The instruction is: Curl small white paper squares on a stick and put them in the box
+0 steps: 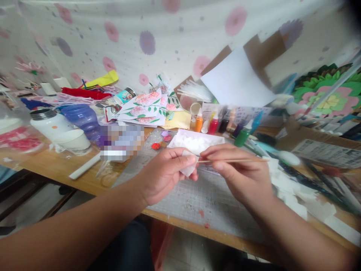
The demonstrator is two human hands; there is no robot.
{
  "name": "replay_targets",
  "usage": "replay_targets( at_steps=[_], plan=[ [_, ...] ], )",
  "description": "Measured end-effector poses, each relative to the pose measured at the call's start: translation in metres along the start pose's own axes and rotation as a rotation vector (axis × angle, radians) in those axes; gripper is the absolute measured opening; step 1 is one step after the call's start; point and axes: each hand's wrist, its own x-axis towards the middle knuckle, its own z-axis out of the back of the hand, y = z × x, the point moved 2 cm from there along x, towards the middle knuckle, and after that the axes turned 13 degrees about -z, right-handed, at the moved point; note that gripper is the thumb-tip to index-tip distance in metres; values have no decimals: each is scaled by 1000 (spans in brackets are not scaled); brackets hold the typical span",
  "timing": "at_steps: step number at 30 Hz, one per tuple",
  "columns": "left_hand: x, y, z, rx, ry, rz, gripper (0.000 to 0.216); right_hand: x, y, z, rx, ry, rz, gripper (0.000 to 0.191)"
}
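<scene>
My left hand [166,171] is closed around a small white piece of paper [188,167], pinched between thumb and fingers above a grey cutting mat [197,199]. My right hand [237,169] pinches a thin wooden stick [239,160] that lies level, its left end touching the paper. Both hands meet just in front of a white tray [194,141] filled with white pieces. The picture is smeared by motion.
Small colour bottles [214,122] stand behind the tray. Painted flower papers [146,107], a blue bottle [80,116], a white jar [50,122] and a white cup [73,141] crowd the left. Pens and paper scraps [296,188] lie at right. A white sheet [237,81] leans at the back.
</scene>
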Motion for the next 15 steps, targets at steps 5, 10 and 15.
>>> replay_targets(
  at_steps=[5,10,15],
  plan=[
    [0,1,1,25,24,-21,22,0,0,0,16,-3,-4,20],
    [-1,-1,3,216,60,-106,21,0,-4,0,64,-14,-1,23],
    [-1,-7,2,642,67,-177,17,1,-2,1,84,-8,-9,23]
  ],
)
